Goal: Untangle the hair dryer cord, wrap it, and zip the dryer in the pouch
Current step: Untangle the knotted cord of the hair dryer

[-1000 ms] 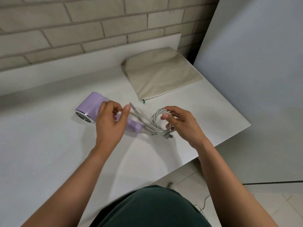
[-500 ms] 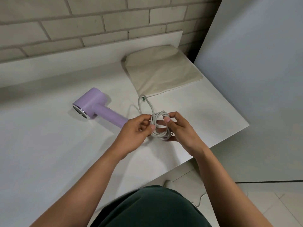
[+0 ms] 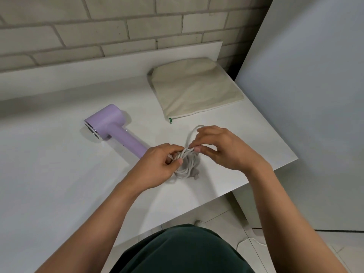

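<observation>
- The hair dryer, lilac in colour, is laid on its side on the white table, left of centre. Its chrome-ringed end is turned toward the left, near side.
- The dryer handle is directed toward the left hand. The end of the handle is hidden behind that hand.
- The cord, pale grey, is gathered into a loose coil of several turns. The coil is located between the two hands, at the near right part of the table.
- The coil is gripped on its left side by the left hand. The fingers are curled, and the strands are pinched between the thumb and the fingertips.
- A strand at the top of the coil is pinched between thumb and forefinger of the right hand. The other fingers are bent and raised above the coil.
- One loop of cord is seen rising behind the fingers of the right hand.
- A grey plug is seen at the near edge of the coil, on the table.
- The pouch, of beige cloth, is laid flat at the far right corner of the table, well apart from the dryer. Its zip edge is turned toward the person.
- A green zip pull is located at the left end of that edge. Whether the zip is closed cannot be determined.
- A brick wall is located behind the table.
</observation>
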The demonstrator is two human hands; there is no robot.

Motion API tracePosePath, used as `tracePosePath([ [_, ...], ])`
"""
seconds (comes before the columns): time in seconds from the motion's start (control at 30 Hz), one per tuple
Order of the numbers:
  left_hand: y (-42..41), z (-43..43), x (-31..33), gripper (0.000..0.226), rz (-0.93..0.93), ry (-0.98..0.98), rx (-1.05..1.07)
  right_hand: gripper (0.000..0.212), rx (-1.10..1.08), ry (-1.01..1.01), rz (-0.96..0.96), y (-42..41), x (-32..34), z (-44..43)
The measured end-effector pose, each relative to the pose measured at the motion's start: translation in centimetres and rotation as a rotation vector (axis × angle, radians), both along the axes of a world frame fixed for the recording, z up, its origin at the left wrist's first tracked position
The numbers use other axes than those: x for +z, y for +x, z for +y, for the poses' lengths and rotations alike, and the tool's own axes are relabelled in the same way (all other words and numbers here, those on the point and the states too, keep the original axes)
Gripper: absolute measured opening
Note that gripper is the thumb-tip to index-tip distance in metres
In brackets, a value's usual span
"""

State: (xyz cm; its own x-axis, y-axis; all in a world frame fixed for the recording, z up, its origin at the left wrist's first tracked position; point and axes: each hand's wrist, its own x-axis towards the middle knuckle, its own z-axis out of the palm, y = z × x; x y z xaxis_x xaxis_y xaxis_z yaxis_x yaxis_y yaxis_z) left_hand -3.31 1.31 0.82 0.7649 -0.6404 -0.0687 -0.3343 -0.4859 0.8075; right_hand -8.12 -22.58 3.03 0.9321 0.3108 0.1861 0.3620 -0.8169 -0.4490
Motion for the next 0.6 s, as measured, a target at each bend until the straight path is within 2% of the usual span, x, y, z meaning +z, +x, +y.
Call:
tracePosePath([
  [0.17,0.3,-0.1,-0.2,0.024,0.1,-0.062,0.011,0.013,-0.052,0.106,-0.053,-0.8,0.0,0.0],
  [0.3,0.6,-0.1,-0.3,0.027,0.141,-0.093,-0.053,0.013,-0.08,0.176,-0.078,-1.0,-0.3,0.2],
  [0.37,0.5,-0.3,-0.4,0.027,0.092,-0.083,-0.066,0.014,-0.09,0.199,-0.059,-1.0,-0.4,0.2],
  [0.5,-0.3,-1.4,-0.8,0.025,-0.151,0.05,-0.037,0.016,-0.107,0.18,-0.005,-0.9,-0.4,0.6],
  [0.6,-1.0,-2.2,-1.4,0.024,-0.183,0.06,0.034,0.01,-0.141,0.16,0.014,-0.9,-0.6,1.0],
])
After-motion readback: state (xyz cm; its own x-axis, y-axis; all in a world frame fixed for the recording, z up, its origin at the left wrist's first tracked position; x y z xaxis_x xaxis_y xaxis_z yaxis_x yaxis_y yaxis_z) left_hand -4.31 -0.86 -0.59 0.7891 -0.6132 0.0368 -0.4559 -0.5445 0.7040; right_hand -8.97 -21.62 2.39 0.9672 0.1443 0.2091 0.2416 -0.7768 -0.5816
